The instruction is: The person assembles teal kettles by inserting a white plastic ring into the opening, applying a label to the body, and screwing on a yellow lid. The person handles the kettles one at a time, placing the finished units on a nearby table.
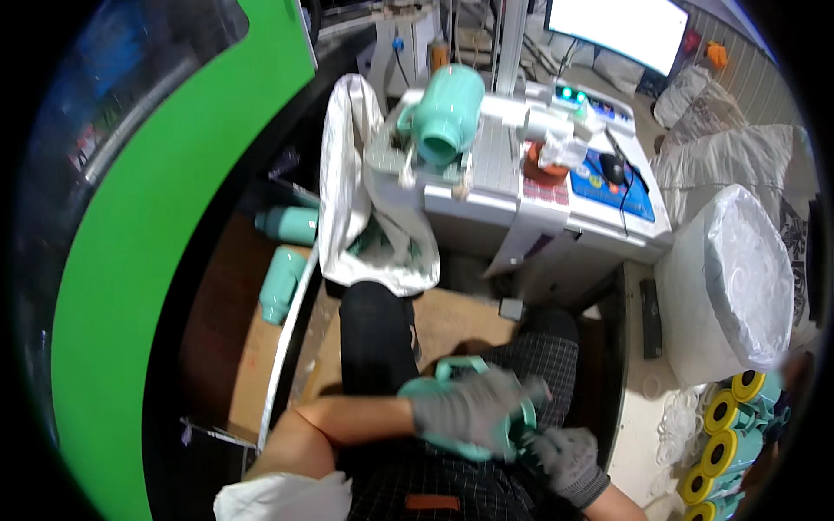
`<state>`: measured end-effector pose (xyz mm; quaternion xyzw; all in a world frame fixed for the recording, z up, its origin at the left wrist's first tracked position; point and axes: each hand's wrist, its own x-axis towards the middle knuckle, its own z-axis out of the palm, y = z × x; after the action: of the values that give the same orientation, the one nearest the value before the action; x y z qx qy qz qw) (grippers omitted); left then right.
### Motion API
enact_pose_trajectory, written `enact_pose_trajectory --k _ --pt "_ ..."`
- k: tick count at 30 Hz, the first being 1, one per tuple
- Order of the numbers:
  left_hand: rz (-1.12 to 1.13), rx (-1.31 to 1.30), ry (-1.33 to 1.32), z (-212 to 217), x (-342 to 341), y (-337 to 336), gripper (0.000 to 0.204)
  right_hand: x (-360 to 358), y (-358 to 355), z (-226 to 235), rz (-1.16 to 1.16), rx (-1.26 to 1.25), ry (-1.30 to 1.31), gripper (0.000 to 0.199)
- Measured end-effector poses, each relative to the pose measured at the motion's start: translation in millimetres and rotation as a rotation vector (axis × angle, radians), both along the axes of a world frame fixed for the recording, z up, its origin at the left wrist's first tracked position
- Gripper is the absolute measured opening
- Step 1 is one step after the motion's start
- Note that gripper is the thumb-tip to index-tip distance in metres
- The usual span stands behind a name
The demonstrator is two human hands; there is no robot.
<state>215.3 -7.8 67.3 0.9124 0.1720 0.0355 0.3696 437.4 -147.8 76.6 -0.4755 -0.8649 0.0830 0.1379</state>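
Across my lap lies a teal plastic jug (419,388) with a loop handle, its open mouth turned to the right. My left hand (473,412), in a grey knit glove, is closed over the jug's body; motion blurs its fingertips. At the jug's mouth is my right hand (566,462), also gloved in grey, with its fingers curled in at the rim. Blur and shadow hide what those fingers hold, if anything. A similar teal jug (450,108) lies on the worktable ahead, mouth toward me.
A white sack (337,182) with green scraps inside hangs at the table. Two teal bottles (282,285) lie in a bin by the green machine (113,286). Right: a lined white barrel (695,295), white rings (680,425), several yellow-rimmed teal jugs (719,451). A mouse (612,168) rests on the table.
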Motion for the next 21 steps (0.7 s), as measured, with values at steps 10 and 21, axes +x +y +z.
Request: enact_pose_trajectory --k 10,21 --pt "0.193 0.013 -0.092 6 -46 5 0.112 -48 59 39 -0.018 -0.083 0.465 0.018" --pt "0.072 0.079 -0.01 -12 -18 0 0.11 -35 64 41 0.134 -0.343 -0.248 0.036"
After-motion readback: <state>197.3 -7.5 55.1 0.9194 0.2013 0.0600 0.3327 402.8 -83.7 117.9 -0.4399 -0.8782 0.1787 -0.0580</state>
